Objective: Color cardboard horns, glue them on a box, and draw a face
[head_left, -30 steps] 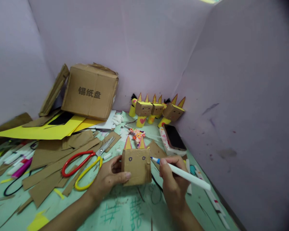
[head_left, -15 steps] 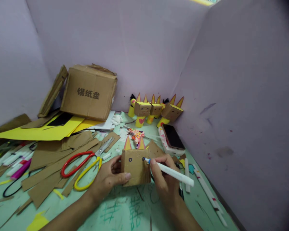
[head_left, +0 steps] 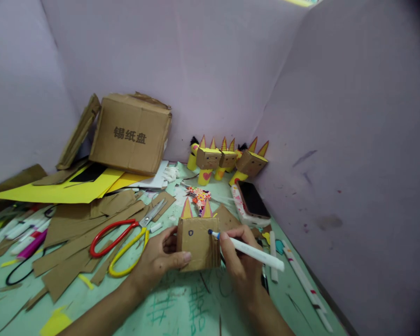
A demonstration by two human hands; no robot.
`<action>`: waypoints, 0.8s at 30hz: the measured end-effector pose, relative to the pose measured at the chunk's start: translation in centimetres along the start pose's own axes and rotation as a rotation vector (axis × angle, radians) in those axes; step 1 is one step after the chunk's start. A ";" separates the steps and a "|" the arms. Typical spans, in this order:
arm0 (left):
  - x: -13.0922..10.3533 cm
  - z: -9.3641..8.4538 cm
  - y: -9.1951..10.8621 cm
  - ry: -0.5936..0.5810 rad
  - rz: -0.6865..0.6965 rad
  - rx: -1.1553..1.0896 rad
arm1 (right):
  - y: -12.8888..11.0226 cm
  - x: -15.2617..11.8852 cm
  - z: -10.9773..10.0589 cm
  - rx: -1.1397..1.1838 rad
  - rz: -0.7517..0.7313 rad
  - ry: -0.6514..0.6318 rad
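Observation:
A small cardboard box (head_left: 199,249) with two pointed yellow ears edged in pink (head_left: 186,209) stands upright in the middle of the table. My left hand (head_left: 163,256) grips its left side, thumb across the front face. Between the thumb and fingers of my right hand (head_left: 241,252) is a white marker (head_left: 257,253) with a blue tip. Its tip touches a dark blue eye spot at the box's upper right. On the upper left of the same face is an eye drawn only as an outline. Red and yellow handled scissors (head_left: 129,235) lie left of my left hand.
Cardboard offcuts (head_left: 68,266) and several markers (head_left: 28,233) cover the left side. A large carton (head_left: 131,135) stands behind on yellow sheets (head_left: 56,189). Eared box figures (head_left: 210,159) line the back wall. A phone (head_left: 252,198) rests on a white case at right, near paper-wrapped sticks (head_left: 304,280).
The eye spot under the marker tip looks more filled in. The whole view has shifted slightly; both hands keep their hold.

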State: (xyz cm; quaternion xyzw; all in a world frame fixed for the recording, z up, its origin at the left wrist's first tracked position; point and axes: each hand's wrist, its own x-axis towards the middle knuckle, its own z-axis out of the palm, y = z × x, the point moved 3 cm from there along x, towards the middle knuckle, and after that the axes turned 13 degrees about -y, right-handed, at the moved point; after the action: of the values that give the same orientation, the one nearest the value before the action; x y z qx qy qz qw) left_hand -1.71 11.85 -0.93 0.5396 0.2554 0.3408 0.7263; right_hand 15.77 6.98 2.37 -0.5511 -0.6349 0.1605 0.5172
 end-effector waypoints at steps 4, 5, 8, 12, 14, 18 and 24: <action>0.1 0.0 0.0 -0.012 0.002 -0.003 | 0.0 0.1 -0.1 -0.018 -0.020 0.010; 0.1 0.0 0.0 -0.008 0.000 0.002 | 0.0 0.1 -0.1 -0.021 -0.011 0.015; 0.0 0.0 0.0 0.007 -0.006 0.011 | 0.1 0.0 -0.2 -0.021 0.023 0.013; -0.1 0.1 0.0 -0.004 -0.002 -0.005 | 0.1 0.0 0.0 -0.022 0.008 -0.001; -0.1 0.1 0.0 0.003 0.001 0.004 | 0.0 -0.1 0.0 -0.030 -0.008 0.019; 0.0 0.1 0.0 0.003 -0.003 -0.008 | -0.4 0.0 0.0 -0.048 -0.021 0.030; 0.1 0.2 0.2 -0.014 0.010 0.000 | -0.3 0.1 -0.2 -0.047 -0.034 0.016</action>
State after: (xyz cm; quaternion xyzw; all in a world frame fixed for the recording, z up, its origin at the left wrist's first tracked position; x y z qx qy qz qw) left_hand -1.56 11.79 -0.68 0.5431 0.2477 0.3407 0.7263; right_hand 15.74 6.91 2.73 -0.5533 -0.6437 0.1325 0.5118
